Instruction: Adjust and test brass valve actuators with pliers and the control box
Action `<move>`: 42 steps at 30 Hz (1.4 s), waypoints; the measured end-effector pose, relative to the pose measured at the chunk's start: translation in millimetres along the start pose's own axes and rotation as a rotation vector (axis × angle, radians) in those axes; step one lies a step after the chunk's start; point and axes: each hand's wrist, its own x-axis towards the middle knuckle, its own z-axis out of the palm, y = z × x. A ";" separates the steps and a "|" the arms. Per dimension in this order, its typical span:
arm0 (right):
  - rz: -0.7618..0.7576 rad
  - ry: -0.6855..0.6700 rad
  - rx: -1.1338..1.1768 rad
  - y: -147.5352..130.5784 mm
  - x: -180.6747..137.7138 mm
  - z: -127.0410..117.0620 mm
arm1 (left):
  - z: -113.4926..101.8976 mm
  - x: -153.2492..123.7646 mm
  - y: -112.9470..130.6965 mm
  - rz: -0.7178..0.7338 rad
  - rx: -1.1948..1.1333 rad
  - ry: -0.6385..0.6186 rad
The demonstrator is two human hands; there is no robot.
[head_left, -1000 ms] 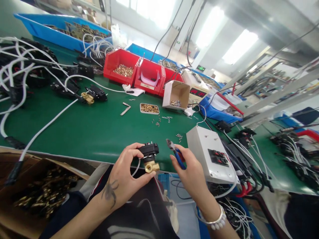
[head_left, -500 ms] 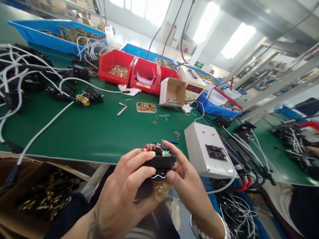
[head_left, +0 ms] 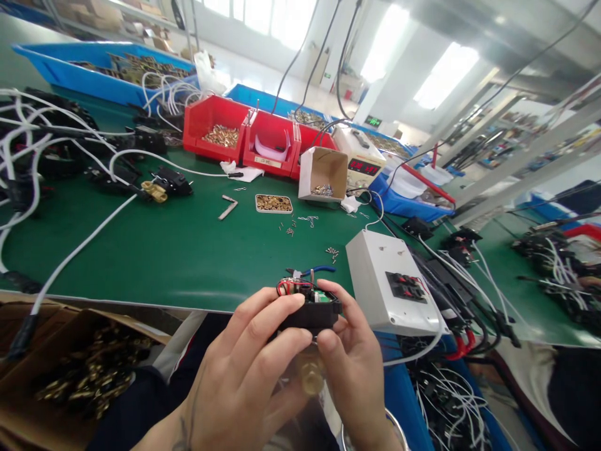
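Note:
Both hands hold a small black valve unit [head_left: 312, 316] with a brass fitting [head_left: 312, 378] below it and red wires and a green board showing on top. My left hand [head_left: 244, 376] wraps its left side with fingers over the front. My right hand [head_left: 354, 363] grips the right side, thumb on the housing. Blue-handled pliers [head_left: 314, 271] lie on the green mat [head_left: 154, 250] just beyond the unit.
A white switch box [head_left: 389, 282] sits right of my hands. Red bins [head_left: 244, 134], a cardboard box [head_left: 323, 172], a tray of brass parts [head_left: 273, 203] and loose screws lie further back. White cables and black units crowd the left. A carton of brass fittings [head_left: 79, 369] is lower left.
My right hand put the pliers down on the mat and joined the left on the valve unit, which tipped so its open top faces me and came closer.

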 end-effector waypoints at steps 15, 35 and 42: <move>0.073 -0.049 0.165 10.6 -1.1 -9.0 | 5.0 -0.8 -2.6 0.005 0.013 -0.001; -0.313 0.377 -1.264 -81.7 95.8 -127.8 | -0.7 6.5 3.3 -1.155 -1.068 0.010; 0.326 0.285 -0.861 -66.4 138.7 -203.8 | -12.3 19.5 35.0 -1.152 -1.106 0.069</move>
